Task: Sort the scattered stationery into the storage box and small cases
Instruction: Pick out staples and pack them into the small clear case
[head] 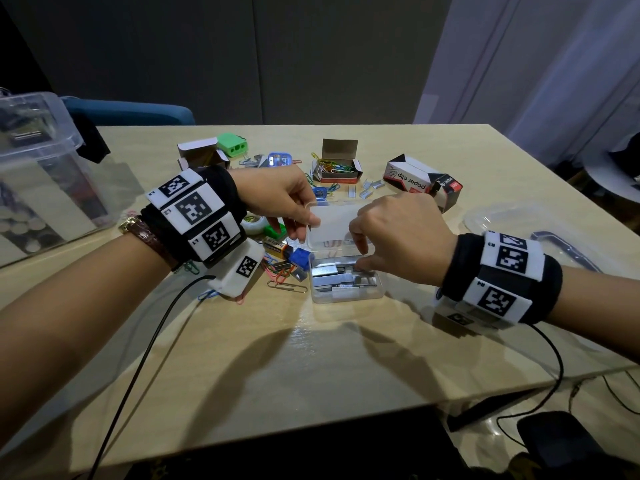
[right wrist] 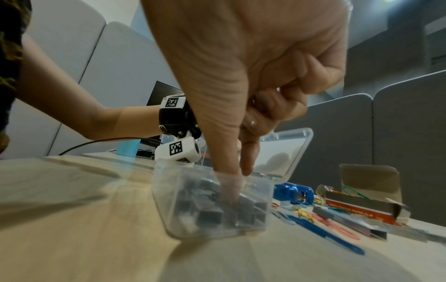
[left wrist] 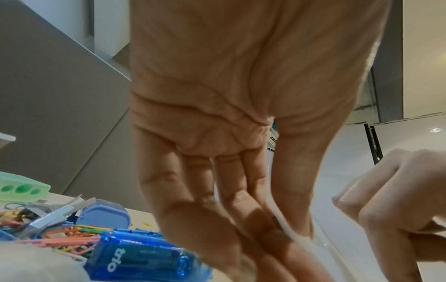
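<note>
1. At the middle of the wooden surface, a small clear case is seen with its hinged lid raised; strips of staples are packed inside.
2. The lid is pinched at its left edge by the thumb and fingers of the left hand, which keeps it upright.
3. The right hand is curled, and its thumb and forefinger are pushed down among the staples; whether a strip is actually gripped cannot be told.
4. This case is judged nearly filled, though it has not been closed.
5. Much is left to sort: coloured paper clips, loose staple strips, a blue correction tape, a green sharpener, a battery and a tape roll lie scattered around.
6. A cardboard box of paper clips stands open behind, and a black-and-white paper clip box lies to the right.
7. The large clear storage box stands at the far left, its lid lying apart at the right.
</note>
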